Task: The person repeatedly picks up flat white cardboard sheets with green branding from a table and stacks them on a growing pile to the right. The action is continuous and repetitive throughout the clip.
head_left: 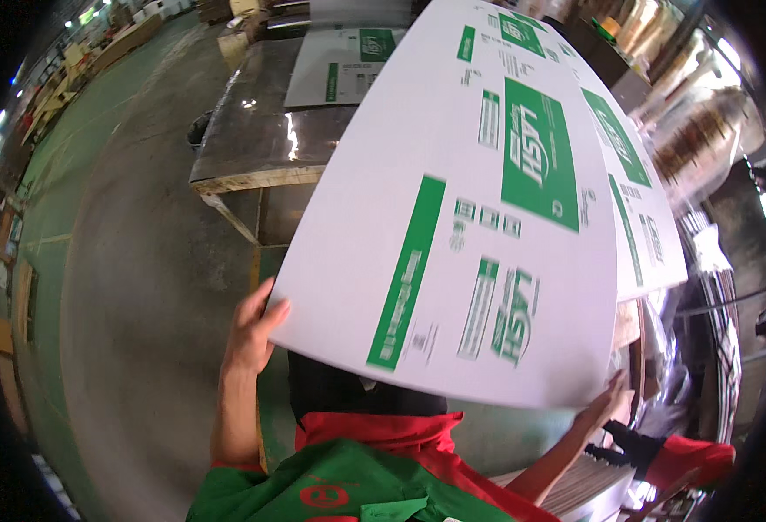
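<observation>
Printed cardboard sheet (466,239), frame centre.
Left hand (253,331) pinching lower-left corner; right hand (605,406) lower right, grip unclear; likely for balance.

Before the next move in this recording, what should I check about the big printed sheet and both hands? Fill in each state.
1. Left-hand grip on the large sheet: ok, at its near left corner, thumb over the printed face.
2. Right-hand grip secure: cannot tell; it is at the near right corner, blurred.
3. Far end supported: cannot tell; it runs out past the picture's top.
4. Clear view of the second sheet on the right: not ok, the large sheet partly covers it.
5. Co-worker in red clear of the sheet: cannot tell; they are at lower right, distance unclear.
</observation>
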Demonstrator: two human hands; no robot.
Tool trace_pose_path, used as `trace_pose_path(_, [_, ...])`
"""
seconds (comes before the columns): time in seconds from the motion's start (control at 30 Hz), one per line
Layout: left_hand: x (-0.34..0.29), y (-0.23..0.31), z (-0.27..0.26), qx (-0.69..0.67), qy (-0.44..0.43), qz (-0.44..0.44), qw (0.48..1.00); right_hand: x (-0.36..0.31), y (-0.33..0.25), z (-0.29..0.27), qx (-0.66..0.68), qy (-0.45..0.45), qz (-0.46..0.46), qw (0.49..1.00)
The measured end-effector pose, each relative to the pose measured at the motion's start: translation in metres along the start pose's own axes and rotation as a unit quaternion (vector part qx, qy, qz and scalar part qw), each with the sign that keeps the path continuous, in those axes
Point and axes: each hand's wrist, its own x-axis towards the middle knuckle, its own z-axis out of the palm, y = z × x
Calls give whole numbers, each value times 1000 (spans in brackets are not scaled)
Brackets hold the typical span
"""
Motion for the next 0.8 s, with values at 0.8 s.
trace_pose_path(0.8, [-140,-107,-92,177,315,-93,928,-52,124,77,-314,-279,-23,907])
